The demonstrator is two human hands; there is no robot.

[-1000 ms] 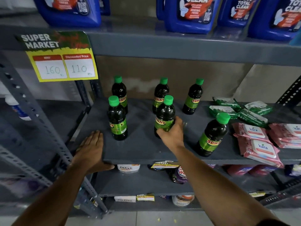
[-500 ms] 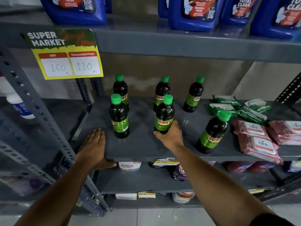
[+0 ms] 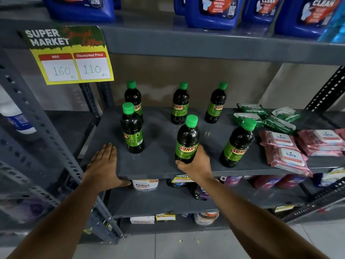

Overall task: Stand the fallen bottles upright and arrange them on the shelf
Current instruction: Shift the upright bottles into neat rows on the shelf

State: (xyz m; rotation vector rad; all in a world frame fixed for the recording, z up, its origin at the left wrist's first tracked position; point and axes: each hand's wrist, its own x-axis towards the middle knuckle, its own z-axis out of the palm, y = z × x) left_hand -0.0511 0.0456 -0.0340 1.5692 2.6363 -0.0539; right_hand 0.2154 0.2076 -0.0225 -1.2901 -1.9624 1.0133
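Several dark bottles with green caps and green "Sunny" labels stand upright on the grey shelf (image 3: 160, 165). Three are in a back row: back left bottle (image 3: 133, 99), back middle bottle (image 3: 179, 104), back right bottle (image 3: 215, 104). A front left bottle (image 3: 132, 128) and a front right bottle (image 3: 236, 144) also stand upright. My right hand (image 3: 197, 162) grips the base of the front middle bottle (image 3: 187, 140), which stands near the shelf's front edge. My left hand (image 3: 103, 165) lies flat on the shelf's front left corner, thumb under the edge.
Green wipe packs (image 3: 265, 116) and pink Kara wipe packs (image 3: 291, 152) fill the shelf's right side. Blue cleaner jugs (image 3: 211, 10) stand on the shelf above. A yellow price sign (image 3: 72, 62) hangs at upper left. Perforated steel uprights (image 3: 37, 124) frame the rack; lower shelves hold tubs and packets.
My right hand has drawn the front middle bottle toward the shelf's front edge, with its label now facing me. My left hand has stayed on the corner.
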